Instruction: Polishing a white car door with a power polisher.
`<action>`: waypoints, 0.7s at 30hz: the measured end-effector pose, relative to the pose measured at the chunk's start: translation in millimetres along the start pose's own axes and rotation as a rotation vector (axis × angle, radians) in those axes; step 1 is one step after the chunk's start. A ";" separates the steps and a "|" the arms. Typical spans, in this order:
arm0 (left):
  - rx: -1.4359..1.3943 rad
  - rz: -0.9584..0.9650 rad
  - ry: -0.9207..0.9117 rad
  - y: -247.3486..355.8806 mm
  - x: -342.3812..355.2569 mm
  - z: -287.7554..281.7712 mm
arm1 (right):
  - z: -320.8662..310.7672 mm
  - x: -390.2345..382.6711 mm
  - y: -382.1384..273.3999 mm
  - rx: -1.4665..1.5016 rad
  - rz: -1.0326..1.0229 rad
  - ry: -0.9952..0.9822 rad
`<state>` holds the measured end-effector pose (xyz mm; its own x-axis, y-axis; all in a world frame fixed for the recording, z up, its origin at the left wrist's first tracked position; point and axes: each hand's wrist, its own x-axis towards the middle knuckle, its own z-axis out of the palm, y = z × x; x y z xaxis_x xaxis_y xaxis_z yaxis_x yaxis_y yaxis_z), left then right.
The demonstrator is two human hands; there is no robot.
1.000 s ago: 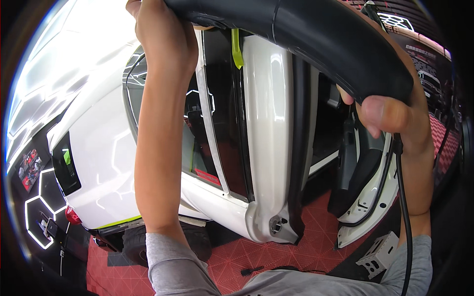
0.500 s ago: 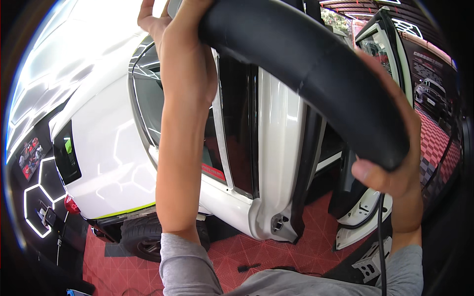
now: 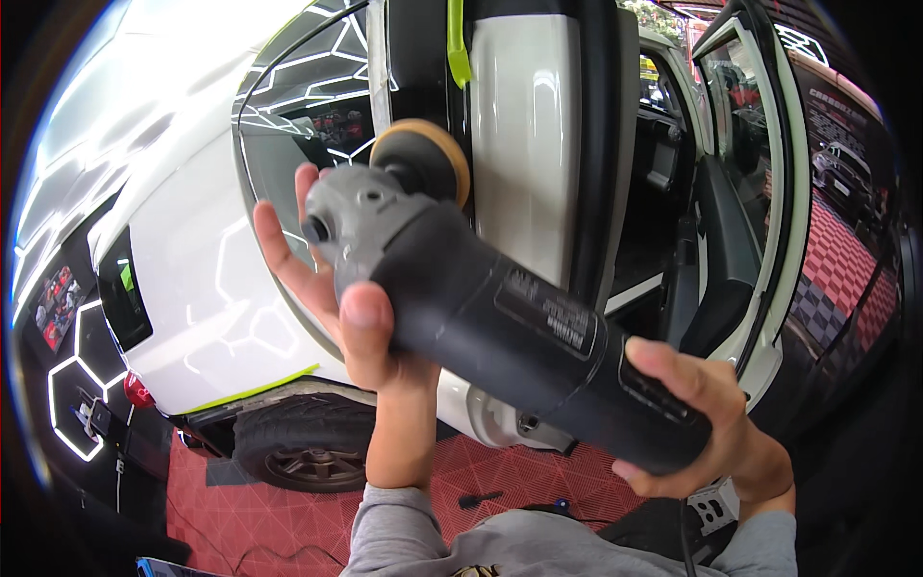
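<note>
A rotary polisher (image 3: 481, 308) with a black body, grey head and round yellow-orange pad (image 3: 423, 154) is held up across the middle of the view. My left hand (image 3: 351, 317) cradles its grey head from beneath, thumb against the near side and fingers spread behind it. My right hand (image 3: 711, 413) wraps round the rear handle, its thumb on top by the switch. The pad faces the black door pillar (image 3: 423, 58) of a white car (image 3: 212, 317); whether it touches cannot be seen. A power cord (image 3: 686, 539) hangs below the right hand.
An open car door (image 3: 760, 192) stands on the right, past the white door edge (image 3: 524, 144). Yellow-green tape (image 3: 460, 43) marks the pillar. A rear wheel (image 3: 308, 452) sits lower left. Red floor tiles (image 3: 413, 524) hold a small dark tool (image 3: 479, 500) and cable.
Both hands have lowered the polisher from the top of the view, tilting it so its head and pad now show. My view of the car has shifted a little.
</note>
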<state>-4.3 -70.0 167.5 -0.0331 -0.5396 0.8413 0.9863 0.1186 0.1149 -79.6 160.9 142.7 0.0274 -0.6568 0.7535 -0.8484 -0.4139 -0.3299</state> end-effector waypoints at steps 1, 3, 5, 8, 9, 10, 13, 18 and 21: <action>0.035 -0.022 0.012 7.4 -9.0 -2.1 | 3.8 -3.5 -5.1 0.049 0.055 0.006; 0.071 -0.080 0.079 15.3 -26.7 -5.3 | 5.2 -10.4 -11.6 0.075 0.163 -0.030; 0.102 -0.138 0.143 19.0 -35.1 -5.8 | 8.9 -12.9 -14.3 0.122 0.189 -0.032; 0.159 -0.190 0.195 21.9 -40.9 -10.5 | 8.5 -11.8 -13.5 0.191 0.216 -0.044; 0.128 -0.190 0.187 21.6 -39.4 -10.1 | 3.7 -10.3 -14.8 0.109 0.205 -0.098; 0.133 -0.188 0.194 22.8 -34.8 -8.8 | 1.6 -7.6 -15.8 0.025 0.192 -0.156; 0.116 -0.158 0.079 19.9 -11.5 4.1 | -0.2 -0.1 -15.8 0.041 0.114 -0.028; 0.112 -0.168 0.071 22.9 -21.0 -1.6 | 13.0 -15.9 -8.5 0.098 0.120 0.021; 0.220 -0.229 0.173 25.3 -51.0 -12.6 | 18.3 -27.2 -14.0 0.197 0.263 -0.028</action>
<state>24.4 -50.0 120.9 -0.2031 -0.7041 0.6804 0.8974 0.1441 0.4169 -58.8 173.1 116.4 -0.1620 -0.7732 0.6132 -0.7102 -0.3400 -0.6164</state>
